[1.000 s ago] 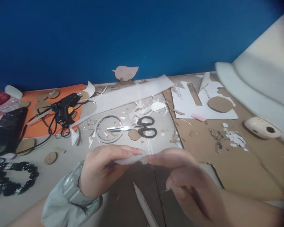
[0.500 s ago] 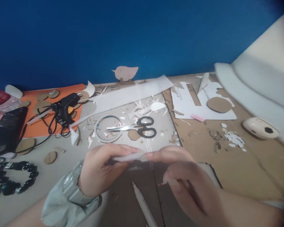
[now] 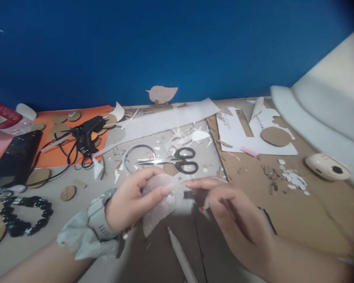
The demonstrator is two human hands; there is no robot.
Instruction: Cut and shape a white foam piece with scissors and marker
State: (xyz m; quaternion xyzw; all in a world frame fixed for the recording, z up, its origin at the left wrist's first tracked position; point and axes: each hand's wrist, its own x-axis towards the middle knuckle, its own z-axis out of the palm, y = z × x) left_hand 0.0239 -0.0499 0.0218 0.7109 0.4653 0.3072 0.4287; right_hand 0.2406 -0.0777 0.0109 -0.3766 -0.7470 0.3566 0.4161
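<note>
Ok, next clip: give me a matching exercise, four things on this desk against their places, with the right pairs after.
Things:
1. scissors
2. glue gun
3. bracelet
4. white piece

Places:
A. on the orange sheet, at left
B. pinched in the left hand, right hand at its edge
C. mid-desk, blades over a clear ring
D. near the left edge

Pairs: 1-C, 2-A, 3-D, 4-B

The scissors [image 3: 177,162] lie on the worktop [image 3: 41,232] just behind my hands, beside the tape ring [image 3: 137,157]. The glue gun [image 3: 87,135] sits left of them; the bead bracelet [image 3: 25,216] lies nearer me, far left.
</note>
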